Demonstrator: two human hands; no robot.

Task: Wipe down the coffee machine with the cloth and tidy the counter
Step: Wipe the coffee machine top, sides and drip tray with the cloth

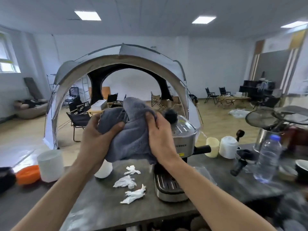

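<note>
A grey fluffy cloth (pixel 131 135) is bunched up in the air above the dark counter (pixel 100 202). My left hand (pixel 98 139) grips its left side and my right hand (pixel 160 139) grips its right side. Just behind and to the right of the cloth stands the silver coffee machine (pixel 183 135), its drip tray (pixel 166 184) below my right wrist. Three crumpled white tissues (pixel 126 180) lie on the counter left of the drip tray. The cloth hides the machine's left part.
A white cup (pixel 50 164) and an orange bowl (pixel 27 175) sit at the left. A portafilter handle (pixel 202 150), two pale cups (pixel 212 147), a water bottle (pixel 266 160), a black tamper (pixel 240 165) and a metal utensil pot (pixel 265 139) crowd the right side.
</note>
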